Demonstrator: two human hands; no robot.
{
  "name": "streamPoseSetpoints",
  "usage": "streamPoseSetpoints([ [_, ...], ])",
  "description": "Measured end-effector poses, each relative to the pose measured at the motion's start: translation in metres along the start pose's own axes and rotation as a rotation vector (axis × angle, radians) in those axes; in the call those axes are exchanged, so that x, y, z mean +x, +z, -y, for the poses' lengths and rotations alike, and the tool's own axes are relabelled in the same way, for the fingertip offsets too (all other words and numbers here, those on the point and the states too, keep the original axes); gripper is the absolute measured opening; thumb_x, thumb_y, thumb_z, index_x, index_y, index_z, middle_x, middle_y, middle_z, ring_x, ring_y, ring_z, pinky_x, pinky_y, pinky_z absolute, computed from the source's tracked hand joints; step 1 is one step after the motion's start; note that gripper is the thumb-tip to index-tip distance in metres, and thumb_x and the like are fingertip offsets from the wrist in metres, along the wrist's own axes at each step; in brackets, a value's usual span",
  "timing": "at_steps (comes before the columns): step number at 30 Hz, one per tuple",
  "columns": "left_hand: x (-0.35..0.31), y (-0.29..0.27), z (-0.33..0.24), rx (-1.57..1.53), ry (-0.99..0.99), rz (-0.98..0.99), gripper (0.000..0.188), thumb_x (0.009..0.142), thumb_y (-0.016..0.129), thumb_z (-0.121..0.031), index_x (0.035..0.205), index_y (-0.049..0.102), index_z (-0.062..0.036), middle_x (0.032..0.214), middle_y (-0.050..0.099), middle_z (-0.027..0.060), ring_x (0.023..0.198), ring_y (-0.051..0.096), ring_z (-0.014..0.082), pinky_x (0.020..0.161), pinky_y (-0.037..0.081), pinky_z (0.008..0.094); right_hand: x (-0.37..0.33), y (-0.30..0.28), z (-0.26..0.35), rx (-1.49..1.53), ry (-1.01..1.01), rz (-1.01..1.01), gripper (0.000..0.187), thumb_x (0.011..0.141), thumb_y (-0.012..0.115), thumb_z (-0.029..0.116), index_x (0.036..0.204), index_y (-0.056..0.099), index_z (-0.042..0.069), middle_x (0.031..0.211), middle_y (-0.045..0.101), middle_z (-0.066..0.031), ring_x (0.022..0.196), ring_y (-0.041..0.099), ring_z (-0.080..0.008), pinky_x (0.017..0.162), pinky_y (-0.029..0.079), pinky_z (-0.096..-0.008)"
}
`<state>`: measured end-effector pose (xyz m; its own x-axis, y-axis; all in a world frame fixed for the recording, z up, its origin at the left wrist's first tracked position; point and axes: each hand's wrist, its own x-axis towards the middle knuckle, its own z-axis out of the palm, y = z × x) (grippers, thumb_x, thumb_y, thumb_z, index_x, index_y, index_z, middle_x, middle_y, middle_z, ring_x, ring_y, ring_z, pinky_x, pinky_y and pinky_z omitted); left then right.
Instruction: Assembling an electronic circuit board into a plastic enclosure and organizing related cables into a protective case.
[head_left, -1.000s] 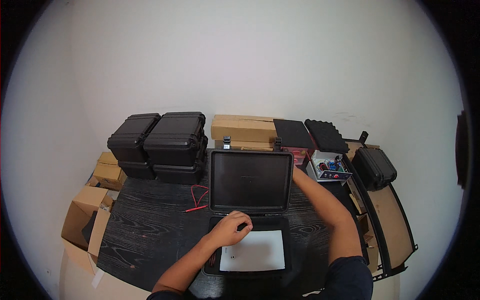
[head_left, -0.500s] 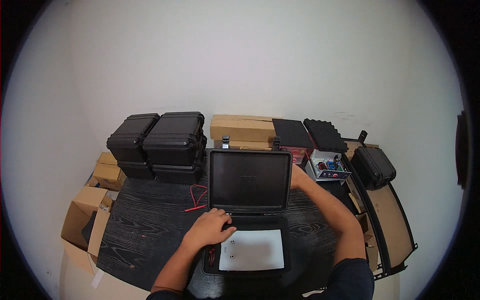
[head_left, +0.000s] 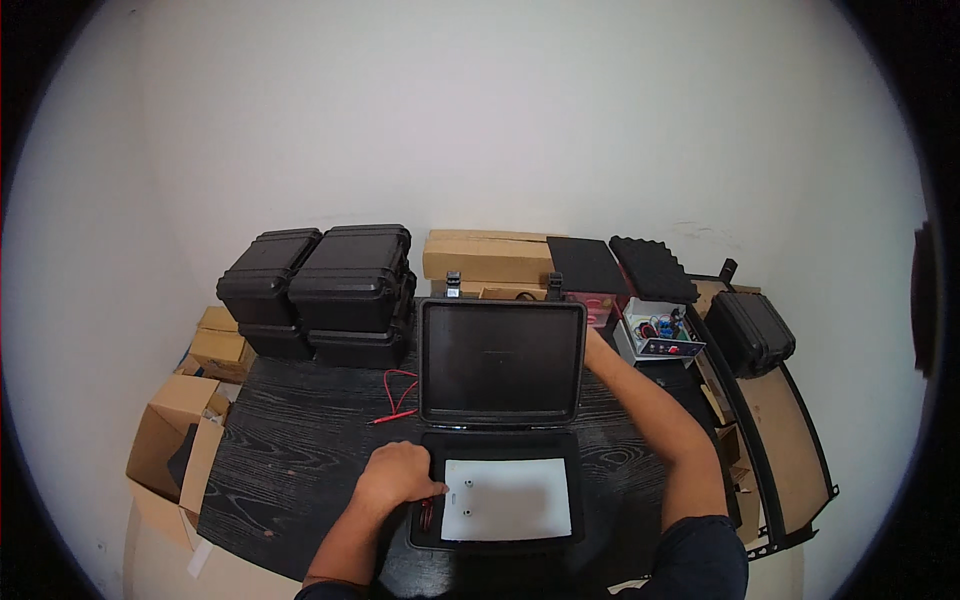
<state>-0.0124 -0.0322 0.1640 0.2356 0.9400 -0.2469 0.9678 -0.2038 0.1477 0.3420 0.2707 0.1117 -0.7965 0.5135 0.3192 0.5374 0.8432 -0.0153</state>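
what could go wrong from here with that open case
The raised lid could swing down onto the left hand, which is at the left edge of the base. The right hand, hidden behind the lid, might bump something there unseen. The red lead, loose on the table beside the lid, might snag.

Open black case at six o'clock, lid raised at its twelve; white panel flat inside, two round spots toward nine
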Motion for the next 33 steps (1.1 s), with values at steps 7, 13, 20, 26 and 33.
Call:
streamPoseSetpoints([
  [7, -0.005, -0.004, -0.009, -0.020, -0.049, 0.264, 0.047, 0.079, 0.082, -0.049, 0.087, 0.082, -0.0033, 0.088, 0.077, 0.0198, 0.088, 0.076, 0.0368, 0.085, 0.060, 0.0467, -0.017, -0.070, 0.047, -0.032, 0.188, -0.777, 0.033, 0.093, 0.061, 0.002, 0.125, 0.070, 0.004, 0.132, 0.070, -0.0161, 0.127, 0.062, -0.0329, 0.113, 0.046, -0.0445],
  [13, -0.002, -0.001, 0.004, -0.068, 0.087, 0.146, 0.036, 0.084, 0.077, -0.040, 0.091, 0.080, -0.0053, 0.085, 0.077, 0.0177, 0.085, 0.075, 0.0364, 0.081, 0.059, 0.0472, -0.031, -0.077, 0.150, 0.209, 0.177, -1.140, 0.022, 0.088, 0.066, 0.002, 0.109, 0.071, 0.002, 0.110, 0.072, -0.0207, 0.105, 0.068, -0.0367, 0.096, 0.053, -0.0452],
  [20, 0.038, 0.017, 0.050, -0.442, 0.304, -0.086, 0.025, 0.096, 0.072, -0.028, 0.103, 0.074, -0.0044, 0.088, 0.076, 0.0161, 0.078, 0.073, 0.0297, 0.070, 0.055, 0.0398, -0.007, -0.039, 0.300, 0.540, -0.445, -0.072, 0.026, 0.090, 0.071, 0.010, 0.116, 0.073, 0.007, 0.119, 0.074, -0.0081, 0.108, 0.071, -0.0247, 0.091, 0.055, -0.0399],
  [26, 0.044, 0.016, 0.054, -0.499, 0.260, -0.040, 0.029, 0.100, 0.070, -0.033, 0.103, 0.074, -0.0039, 0.084, 0.076, 0.0103, 0.075, 0.071, 0.0210, 0.069, 0.054, 0.0365, -0.005, 0.017, 0.325, 0.371, -0.629, 0.005, 0.029, 0.095, 0.062, 0.002, 0.123, 0.071, 0.006, 0.120, 0.071, -0.0073, 0.106, 0.069, -0.0233, 0.092, 0.053, -0.0379],
  [33, 0.043, 0.014, 0.055, -0.522, 0.288, -0.050, 0.030, 0.101, 0.069, -0.034, 0.106, 0.074, -0.0048, 0.084, 0.076, 0.0078, 0.074, 0.070, 0.0182, 0.068, 0.054, 0.0346, -0.004, 0.016, 0.327, 0.299, -0.616, 0.093, 0.025, 0.092, 0.062, 0.011, 0.116, 0.072, 0.008, 0.114, 0.065, -0.0038, 0.100, 0.066, -0.0201, 0.089, 0.051, -0.0340],
])
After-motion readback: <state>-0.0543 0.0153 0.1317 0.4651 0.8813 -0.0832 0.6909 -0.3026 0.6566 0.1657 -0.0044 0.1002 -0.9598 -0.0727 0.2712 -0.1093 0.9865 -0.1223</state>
